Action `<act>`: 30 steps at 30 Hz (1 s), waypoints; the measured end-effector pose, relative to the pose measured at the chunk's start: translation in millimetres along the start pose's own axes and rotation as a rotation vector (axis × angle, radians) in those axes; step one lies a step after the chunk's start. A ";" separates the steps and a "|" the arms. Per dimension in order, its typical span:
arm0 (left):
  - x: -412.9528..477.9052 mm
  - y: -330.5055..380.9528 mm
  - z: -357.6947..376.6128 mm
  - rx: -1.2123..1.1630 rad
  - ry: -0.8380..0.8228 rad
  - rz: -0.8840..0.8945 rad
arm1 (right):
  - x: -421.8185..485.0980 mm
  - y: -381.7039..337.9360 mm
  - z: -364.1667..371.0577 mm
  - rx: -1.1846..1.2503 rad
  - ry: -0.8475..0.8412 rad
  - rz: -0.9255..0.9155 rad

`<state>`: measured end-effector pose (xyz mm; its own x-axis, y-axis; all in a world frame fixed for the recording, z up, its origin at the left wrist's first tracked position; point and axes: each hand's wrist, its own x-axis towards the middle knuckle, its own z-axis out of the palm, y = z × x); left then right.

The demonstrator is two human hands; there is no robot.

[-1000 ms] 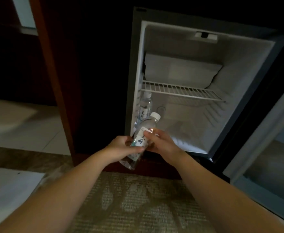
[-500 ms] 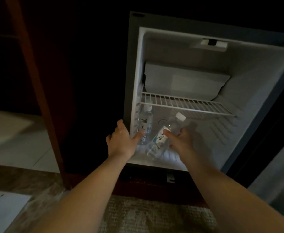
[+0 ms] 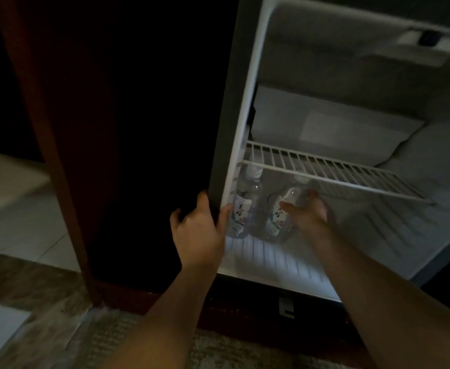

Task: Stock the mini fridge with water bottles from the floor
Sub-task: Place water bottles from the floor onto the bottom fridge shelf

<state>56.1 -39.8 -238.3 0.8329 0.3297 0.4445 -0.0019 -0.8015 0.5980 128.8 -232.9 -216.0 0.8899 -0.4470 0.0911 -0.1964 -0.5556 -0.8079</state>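
**Head view: both hands at the open fridge, right hand on a bottle**

Head view, looking down into an open fridge, white inside and dark on its outer frame; to its left stands a reddish wooden post, with pale floor tile beyond it and patterned carpet in front. A white wire shelf crosses the fridge about halfway up; both bottles are in the lower space beneath it, on the left side.

The left hand grips the left edge of the fridge frame; its fingers curl round the outside and its thumb lies on the inner side, just beside the first bottle. That bottle stands upright against the left wall, label facing out, with its top reaching up to the shelf.

The right hand is closed round the upper part of the second bottle; the hand sits to the right of it, with the thumb across near the neck. This bottle is just right of the first, close beside it and leaning a little to the right; its lower body and label hang below and left of the grip, down by the ribbed fridge floor; whether the base touches that floor cannot be told through the blur. Its white cap shows just above the thumb.
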 end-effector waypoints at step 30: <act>3.8 -11.9 7.5 -0.086 0.108 0.133 | 51.1 -6.9 26.9 0.059 -0.338 -0.137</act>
<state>63.4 -32.7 -248.7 0.7576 0.2788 0.5902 -0.1592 -0.7979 0.5814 186.7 -233.0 -221.4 0.9940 -0.1090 0.0116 -0.0504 -0.5487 -0.8345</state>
